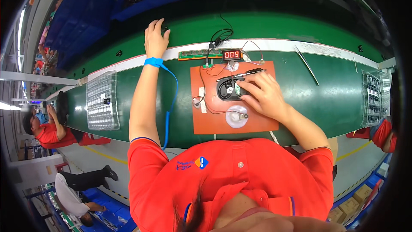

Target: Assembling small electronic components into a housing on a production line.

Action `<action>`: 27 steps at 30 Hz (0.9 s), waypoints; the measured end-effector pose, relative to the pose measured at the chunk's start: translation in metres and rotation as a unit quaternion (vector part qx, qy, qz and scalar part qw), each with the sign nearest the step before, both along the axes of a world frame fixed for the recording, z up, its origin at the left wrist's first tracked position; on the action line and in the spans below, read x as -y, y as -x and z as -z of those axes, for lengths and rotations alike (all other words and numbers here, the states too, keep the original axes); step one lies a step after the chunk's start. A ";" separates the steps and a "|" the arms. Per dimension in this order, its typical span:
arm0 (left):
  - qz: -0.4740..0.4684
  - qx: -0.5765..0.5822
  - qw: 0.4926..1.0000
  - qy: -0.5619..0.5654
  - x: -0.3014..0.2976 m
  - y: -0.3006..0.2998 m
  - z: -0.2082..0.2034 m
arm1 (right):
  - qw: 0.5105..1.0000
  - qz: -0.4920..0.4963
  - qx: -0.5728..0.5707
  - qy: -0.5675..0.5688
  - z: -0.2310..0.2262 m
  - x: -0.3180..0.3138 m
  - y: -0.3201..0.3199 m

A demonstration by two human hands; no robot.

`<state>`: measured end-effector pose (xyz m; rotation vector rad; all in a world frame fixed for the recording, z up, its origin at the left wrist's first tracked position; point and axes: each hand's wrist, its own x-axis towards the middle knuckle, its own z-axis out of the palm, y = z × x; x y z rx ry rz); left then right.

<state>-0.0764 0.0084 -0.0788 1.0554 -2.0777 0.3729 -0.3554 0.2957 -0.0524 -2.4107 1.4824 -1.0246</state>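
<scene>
My left hand [155, 39], with a blue wrist strap [153, 62], reaches over the far green strip. Its fingers and thumb are apart beside a small black part [165, 29]. My right hand [264, 92] bends over a black oval holder [223, 95] on an orange mat [208, 122]. Thin dark tweezers [246, 74] are tucked in its fingers, their tip pointing left. Under the thumb and fingertips lies a small green circuit board [237, 88] in the holder. Beside that board, the holder has a black looped part [224, 89].
Behind the mat are a red digit display [231, 54] on a circuit strip and tangled black cables [221, 36]. Other tweezers [307, 65] lie at right. Clear trays stand left [102, 103] and right [372, 99]. A blue coiled cord [167, 124] trails from my left wrist. People sit at both sides.
</scene>
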 end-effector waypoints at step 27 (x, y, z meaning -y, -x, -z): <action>0.202 -0.044 0.902 -0.379 -0.204 0.095 -0.031 | 0.980 -0.061 0.130 -0.134 0.009 -0.046 0.002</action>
